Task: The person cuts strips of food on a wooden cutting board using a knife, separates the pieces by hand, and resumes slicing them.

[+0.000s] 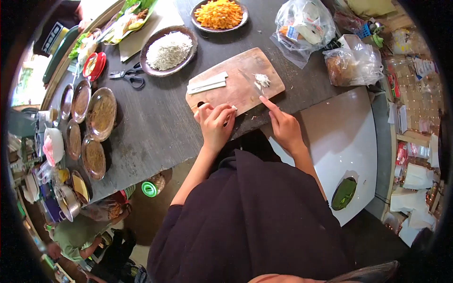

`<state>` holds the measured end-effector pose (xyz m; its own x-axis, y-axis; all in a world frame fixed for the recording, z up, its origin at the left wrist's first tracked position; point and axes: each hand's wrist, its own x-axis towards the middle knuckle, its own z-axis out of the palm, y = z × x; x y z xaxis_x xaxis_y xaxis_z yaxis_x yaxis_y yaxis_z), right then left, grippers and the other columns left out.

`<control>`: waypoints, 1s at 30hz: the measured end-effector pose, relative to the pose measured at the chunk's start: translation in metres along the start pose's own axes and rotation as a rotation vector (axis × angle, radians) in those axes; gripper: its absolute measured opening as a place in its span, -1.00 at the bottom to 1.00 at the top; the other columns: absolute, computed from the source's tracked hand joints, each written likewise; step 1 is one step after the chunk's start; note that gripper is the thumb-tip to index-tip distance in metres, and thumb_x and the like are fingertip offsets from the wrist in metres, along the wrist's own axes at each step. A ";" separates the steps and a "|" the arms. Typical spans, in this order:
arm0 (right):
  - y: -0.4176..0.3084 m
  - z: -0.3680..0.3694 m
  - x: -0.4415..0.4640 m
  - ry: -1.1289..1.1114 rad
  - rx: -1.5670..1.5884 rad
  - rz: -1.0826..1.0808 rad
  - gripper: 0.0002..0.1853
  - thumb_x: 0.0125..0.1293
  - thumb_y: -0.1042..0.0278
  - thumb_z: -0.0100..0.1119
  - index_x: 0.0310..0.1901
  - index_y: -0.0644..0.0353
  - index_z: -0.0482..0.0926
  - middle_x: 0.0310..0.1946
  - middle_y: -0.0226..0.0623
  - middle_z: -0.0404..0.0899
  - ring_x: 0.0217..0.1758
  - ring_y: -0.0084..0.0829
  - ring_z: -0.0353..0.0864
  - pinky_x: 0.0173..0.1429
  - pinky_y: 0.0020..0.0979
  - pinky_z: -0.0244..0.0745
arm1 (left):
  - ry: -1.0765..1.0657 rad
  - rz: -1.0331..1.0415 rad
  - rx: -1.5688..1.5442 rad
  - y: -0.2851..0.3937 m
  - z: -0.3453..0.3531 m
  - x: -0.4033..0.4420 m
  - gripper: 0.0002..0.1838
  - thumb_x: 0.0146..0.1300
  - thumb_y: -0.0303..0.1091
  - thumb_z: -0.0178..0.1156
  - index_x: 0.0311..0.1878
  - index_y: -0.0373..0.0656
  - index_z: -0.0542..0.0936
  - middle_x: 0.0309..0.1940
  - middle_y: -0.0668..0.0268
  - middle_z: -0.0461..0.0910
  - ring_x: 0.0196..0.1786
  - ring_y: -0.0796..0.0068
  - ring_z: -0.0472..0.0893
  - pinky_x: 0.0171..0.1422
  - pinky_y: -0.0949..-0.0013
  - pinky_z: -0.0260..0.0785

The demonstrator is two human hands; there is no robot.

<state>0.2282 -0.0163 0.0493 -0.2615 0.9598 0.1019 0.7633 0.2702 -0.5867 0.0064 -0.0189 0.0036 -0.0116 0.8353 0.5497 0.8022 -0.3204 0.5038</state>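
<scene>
Light: bright, blown out past far-left edge of tabletop [155,137] | white panel [339,151]: small glare spots | shadows soft | fisheye bends edges, black rim | periphery soft

The cutting board [240,95] is plain wood, pretty matt, with a slightly worn face. Knife [247,79] blade on it is thin, smooth metal. The white strips [207,84] look smooth and matt too. Table [151,125] is a dark, scuffed, dull surface, kinda rough; can't tell if it's painted wood. Total opposite of that white panel [349,125], which is slick and properly glossy. Bag [302,28] up top is clear, crinkly, shiny plastic. Scissors [137,82] have smooth black handles, and the dark top [250,207] is soft matt cloth.
</scene>
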 end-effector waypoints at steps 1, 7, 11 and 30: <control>-0.002 0.001 -0.002 -0.002 0.004 -0.016 -0.44 0.47 0.33 0.05 0.46 -0.33 0.31 -0.44 -0.03 0.64 -0.39 0.07 0.66 -0.32 0.04 0.53 | -0.004 0.005 -0.018 -0.002 0.002 -0.001 -0.89 0.08 -0.32 0.45 -0.32 0.11 0.72 -0.20 0.64 0.70 -0.05 0.33 0.45 0.12 0.20 0.12; 0.011 0.012 -0.020 -0.125 -0.008 0.068 -0.68 0.47 0.16 0.09 0.04 0.10 0.24 -0.52 0.10 0.62 -0.39 0.21 0.65 -0.33 0.13 0.48 | 0.035 0.000 0.024 0.006 0.000 -0.002 -0.91 0.11 -0.30 0.43 -0.30 0.10 0.71 -0.19 0.66 0.70 -0.07 0.36 0.45 0.12 0.24 0.12; 0.026 -0.002 -0.009 -0.061 -0.053 0.098 -0.70 0.48 0.13 0.09 -0.09 0.13 0.25 -0.58 0.05 0.58 -0.41 0.22 0.63 -0.34 0.14 0.45 | 0.025 -0.023 0.066 0.011 0.000 -0.006 -0.90 0.11 -0.31 0.42 -0.29 0.10 0.70 -0.17 0.67 0.69 -0.08 0.38 0.44 0.12 0.23 0.12; 0.040 -0.008 -0.026 -0.338 0.598 0.207 -0.70 0.52 0.18 0.10 -0.14 0.29 0.37 -0.51 -0.05 0.49 -0.44 -0.22 0.57 -0.29 -0.19 0.42 | 0.081 -0.059 0.147 0.018 0.006 -0.010 -0.89 0.12 -0.33 0.42 -0.28 0.07 0.70 -0.18 0.62 0.72 -0.09 0.36 0.47 0.12 0.26 0.16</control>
<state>0.2700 -0.0301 0.0296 -0.3887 0.8849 -0.2568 0.3879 -0.0956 -0.9167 0.0247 -0.0298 0.0032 -0.1050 0.8100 0.5769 0.8772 -0.1978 0.4374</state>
